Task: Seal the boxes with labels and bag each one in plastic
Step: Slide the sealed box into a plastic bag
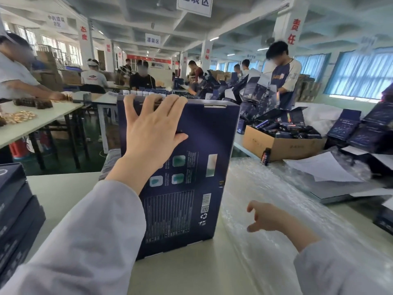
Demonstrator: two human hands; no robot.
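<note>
A tall dark blue box (197, 162) stands upright on the pale table (63, 192), its printed back face toward me. My left hand (151, 128) lies flat against that face, fingertips hooked over the top edge. My right hand (270, 217) hovers low at the right of the box, fingers loosely spread and holding nothing, just above a heap of clear plastic bags (276, 188) that covers the table's right side.
A stack of dark boxes (14, 213) stands at the left edge. Behind the plastic are a cardboard carton of small bottles (282, 139), white sheets (321, 167) and more dark boxes (365, 128). Other people work at tables beyond.
</note>
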